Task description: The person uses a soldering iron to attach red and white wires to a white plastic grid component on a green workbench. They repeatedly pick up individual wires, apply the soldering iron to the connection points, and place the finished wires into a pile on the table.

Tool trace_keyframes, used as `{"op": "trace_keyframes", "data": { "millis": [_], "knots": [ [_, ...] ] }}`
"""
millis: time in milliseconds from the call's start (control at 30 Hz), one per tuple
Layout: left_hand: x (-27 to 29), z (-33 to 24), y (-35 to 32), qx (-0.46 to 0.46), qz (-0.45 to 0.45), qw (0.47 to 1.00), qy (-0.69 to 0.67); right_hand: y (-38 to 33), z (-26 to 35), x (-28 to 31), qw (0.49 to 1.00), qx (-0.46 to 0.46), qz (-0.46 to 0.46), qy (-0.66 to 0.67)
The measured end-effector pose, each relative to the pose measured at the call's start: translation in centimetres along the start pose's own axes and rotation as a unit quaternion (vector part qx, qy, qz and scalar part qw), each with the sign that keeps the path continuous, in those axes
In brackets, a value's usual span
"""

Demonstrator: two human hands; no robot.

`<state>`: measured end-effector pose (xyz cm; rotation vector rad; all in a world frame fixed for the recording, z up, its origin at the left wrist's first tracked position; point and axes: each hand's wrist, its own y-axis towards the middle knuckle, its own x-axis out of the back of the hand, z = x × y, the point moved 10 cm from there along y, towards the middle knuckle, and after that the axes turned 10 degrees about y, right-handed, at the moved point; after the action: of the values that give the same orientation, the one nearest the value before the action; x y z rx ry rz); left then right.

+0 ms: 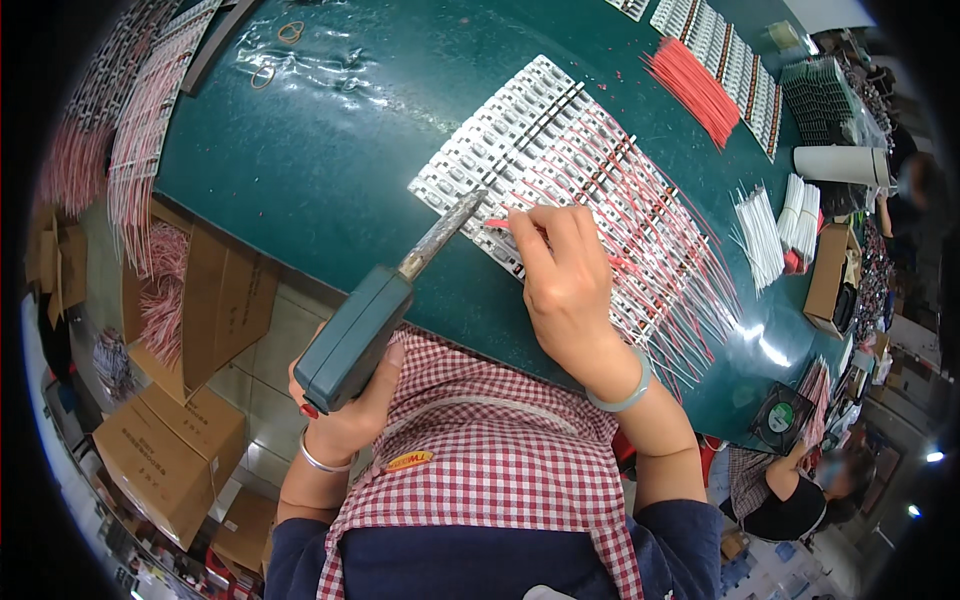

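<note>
My left hand (362, 412) is closed round the handle of a dark green soldering gun (355, 340). The gun's metal barrel slants up and right, its tip over the near left edge of a panel of white circuit boards (497, 135). Just right of that tip, my right hand (568, 285) is closed in a pinch on a red wire (497, 223), low over the boards. Whether the tip touches a board I cannot tell. Many red and white wires (690, 265) run from the panel's rows toward the right, some passing behind my right hand.
Beyond the panel lies a bundle of red wires (695, 92), beside more board panels (745, 75). White wire bundles (760, 238) and a small fan (780, 418) sit at the right. Rubber bands (263, 76) lie far left. Cardboard boxes (175, 455) stand below the table's left edge. A co-worker (790, 490) sits at right.
</note>
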<state>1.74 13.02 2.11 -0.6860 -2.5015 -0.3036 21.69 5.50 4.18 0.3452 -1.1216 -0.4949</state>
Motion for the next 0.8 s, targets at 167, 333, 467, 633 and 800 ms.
{"op": "trace_keyframes", "data": {
  "millis": [167,333,467,633,800],
  "knots": [
    [0.0,0.2,-0.2,-0.005,0.001,1.0,-0.01,-0.5,0.1,0.1,0.999,-0.035,-0.013,0.02],
    [-0.3,-0.3,-0.2,-0.006,0.035,0.999,0.013,-0.7,0.2,0.0,0.999,-0.011,-0.035,0.02],
    [-0.4,-0.7,-0.1,-0.021,0.042,0.998,0.033,-0.6,0.4,0.0,0.999,0.003,-0.036,0.015],
    [-0.7,-1.0,0.2,-0.036,0.048,0.998,0.028,-0.6,0.4,-0.2,0.999,0.005,-0.031,0.013],
    [-0.9,-1.2,0.4,-0.027,0.054,0.998,0.035,-0.5,0.4,-0.2,1.0,0.002,-0.024,0.014]
  ]
}}
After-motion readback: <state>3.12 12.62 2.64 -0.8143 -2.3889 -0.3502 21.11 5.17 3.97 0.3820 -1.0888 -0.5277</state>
